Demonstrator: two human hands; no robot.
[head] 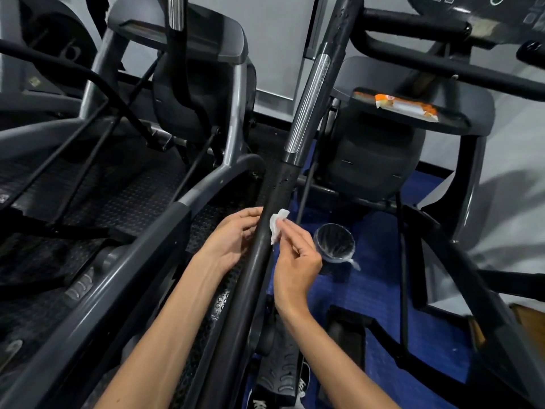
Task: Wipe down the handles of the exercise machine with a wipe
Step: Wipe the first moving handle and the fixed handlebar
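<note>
Our left hand (233, 240) cups the black handle (265, 231) from its left side, fingers curled loosely against it. The handle's long axis rises from lower left to upper right. On its right side, our right hand (298, 261) pinches the crumpled white wipe (277, 224) against the bar.

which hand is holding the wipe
The right hand pinches the wipe against the black handle; the left hand only touches its other side.

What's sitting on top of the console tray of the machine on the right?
An orange and white wipes packet lies flat on the dark console tray, flap lifted at its left end. The tray surface beneath the packet is hidden.
</note>
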